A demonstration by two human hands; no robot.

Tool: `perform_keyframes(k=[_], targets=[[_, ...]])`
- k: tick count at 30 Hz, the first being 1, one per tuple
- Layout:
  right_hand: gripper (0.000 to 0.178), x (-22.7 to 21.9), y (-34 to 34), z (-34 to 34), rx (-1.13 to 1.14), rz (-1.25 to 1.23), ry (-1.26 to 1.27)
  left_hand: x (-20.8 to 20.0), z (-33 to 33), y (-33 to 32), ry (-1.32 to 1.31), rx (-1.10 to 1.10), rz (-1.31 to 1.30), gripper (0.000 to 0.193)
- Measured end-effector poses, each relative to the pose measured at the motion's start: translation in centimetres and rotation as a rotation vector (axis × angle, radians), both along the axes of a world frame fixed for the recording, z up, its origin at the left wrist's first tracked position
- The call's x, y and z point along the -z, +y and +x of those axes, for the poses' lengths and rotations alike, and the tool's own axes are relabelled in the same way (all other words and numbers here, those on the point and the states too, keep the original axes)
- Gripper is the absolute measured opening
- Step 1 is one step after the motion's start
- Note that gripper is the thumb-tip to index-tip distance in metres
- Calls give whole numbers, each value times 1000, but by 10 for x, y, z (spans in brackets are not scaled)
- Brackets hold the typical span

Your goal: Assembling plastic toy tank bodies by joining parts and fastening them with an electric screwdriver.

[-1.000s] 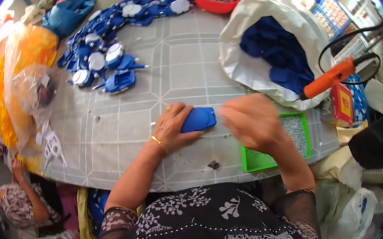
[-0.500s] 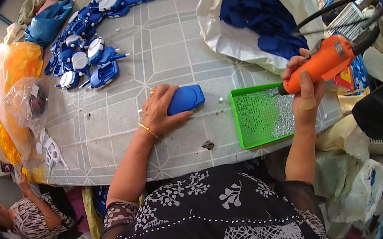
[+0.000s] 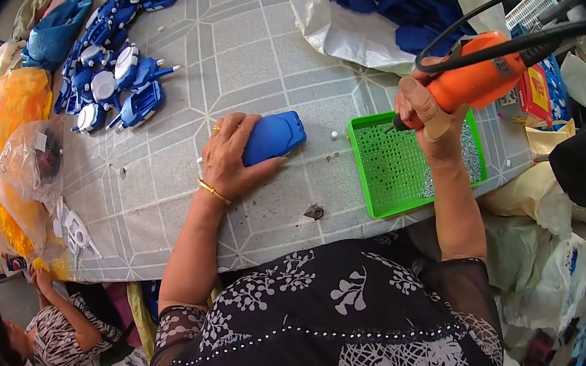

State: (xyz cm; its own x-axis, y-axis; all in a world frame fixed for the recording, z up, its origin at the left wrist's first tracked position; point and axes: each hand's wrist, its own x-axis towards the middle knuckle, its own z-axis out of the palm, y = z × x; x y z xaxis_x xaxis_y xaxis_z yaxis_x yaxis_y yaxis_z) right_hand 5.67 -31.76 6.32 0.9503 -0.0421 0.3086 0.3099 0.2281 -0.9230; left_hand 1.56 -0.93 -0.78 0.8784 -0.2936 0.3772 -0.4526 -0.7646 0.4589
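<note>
My left hand [image 3: 229,155] lies on the table with thumb and fingers closed around a blue plastic casing [image 3: 274,138]. Its far right end sticks out past my fingers. In my right hand [image 3: 427,119] is an orange electric screwdriver [image 3: 481,71], tilted, its dark tip pointing down and left over the left side of a green perforated tray [image 3: 370,213]. Small silvery screws [image 3: 470,160] are heaped in the tray's right part, partly behind my right wrist. Whether a screw sits on the tip is too small to tell.
Blue-and-white plastic assemblies [image 3: 105,86] pile up at the left. A white sack [image 3: 312,19] of blue pieces stands at the back. A black cable [image 3: 518,42] loops from the screwdriver. Plastic bags [image 3: 18,152] lie at the left edge; another person [image 3: 67,327] sits lower left.
My right hand has brought the screwdriver left and its tip from the screw heap toward the tray's left side. My left hand still holds the blue casing.
</note>
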Motion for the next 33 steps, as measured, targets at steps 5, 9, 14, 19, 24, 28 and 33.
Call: perform_keyframes(k=[5,9,14,19,24,28,33], targets=[[18,8,-3,5,-13,-27,-1,-1,0,0,4,-7,1,68],[18,11,-2,2,-3,-82,11,-1,1,-1,3,-3,-9,68],[17,16,1,2,26,-51,-14,0,1,0,-13,-6,-10,68],[21,19,-1,5,20,22,-58,-1,1,-1,-8,1,-16,68],[16,15,1,3,59,-50,4,-5,-1,-3,3,-11,8,73],[16,17,1,1,53,-34,-22,-6,-2,-2,38,-22,18,75],[15,18,-1,1,52,-24,-37,-6,-2,-2,22,-14,14,73]])
